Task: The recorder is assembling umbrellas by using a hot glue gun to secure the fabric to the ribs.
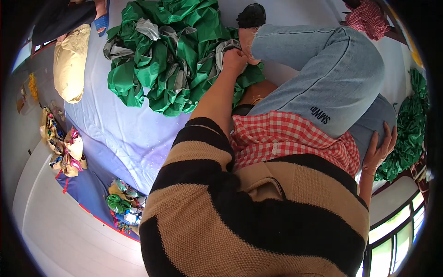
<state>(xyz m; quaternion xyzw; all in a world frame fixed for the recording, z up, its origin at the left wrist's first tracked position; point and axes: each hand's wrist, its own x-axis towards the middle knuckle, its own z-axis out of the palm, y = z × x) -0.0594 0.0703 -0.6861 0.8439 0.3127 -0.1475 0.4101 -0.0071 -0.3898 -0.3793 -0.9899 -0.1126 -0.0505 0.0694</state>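
Observation:
A heap of crumpled green sheeting with a silvery grey underside (166,60) lies in front of me to the left. Reaching into its right side, my left hand (234,61) is closed by the foot of my bent leg, its fingers curled on a silvery fold of the sheeting. My right hand (379,147) lies on the far side of my legs, in blue jeans (323,69), with its fingers spread on the denim and nothing held. A red and white checked cloth (290,136) covers my lap.
Blue sheeting (124,138) covers the floor. A large tan sack (71,64) lies at the upper left, beside another person's foot in a blue sandal (101,23). Several wrapped bundles (73,150) sit at the left edge. More green material (404,138) is piled at the right.

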